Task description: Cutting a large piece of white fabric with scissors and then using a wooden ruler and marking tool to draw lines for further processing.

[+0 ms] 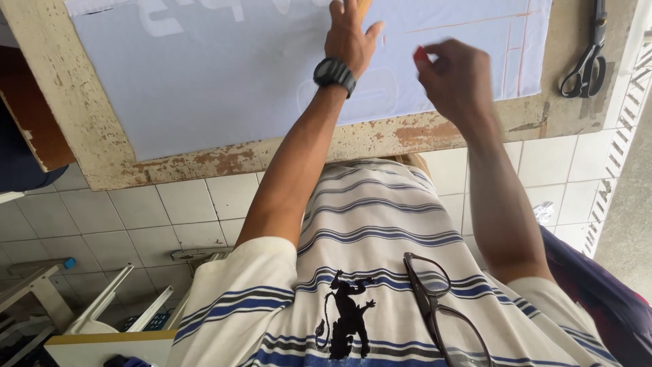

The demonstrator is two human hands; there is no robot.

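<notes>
Because the camera hangs over the person's chest, what shows nearest is a striped shirt (380, 224) with a pair of dark-framed glasses (435, 299) hooked at the collar, and beyond it the two bare forearms reaching up toward twelve o'clock. Further on comes the worn wooden table (95, 129), its paint flaking at the edge, with a pale blue cloth (224, 81) spread flat across it.

That cloth looks thin, light and limp; it would likely slide or wrinkle if tugged, so I judge it is best pinned with a flat palm rather than pinched at a corner. The left hand (350, 34), a black watch (334, 73) on its wrist, lies on the fabric with fingers spread, seemingly steadying a straightedge whose tip barely shows at the top. The right hand (456, 80), at about two o'clock from the watch, is curled narrow, pinching a small red piece of chalk (421, 54) just above the cloth. Faint reddish lines (475, 24) run across the fabric beyond the fingers. Farthest off, at one o'clock, black scissors (587, 58) rest on bare table.
</notes>
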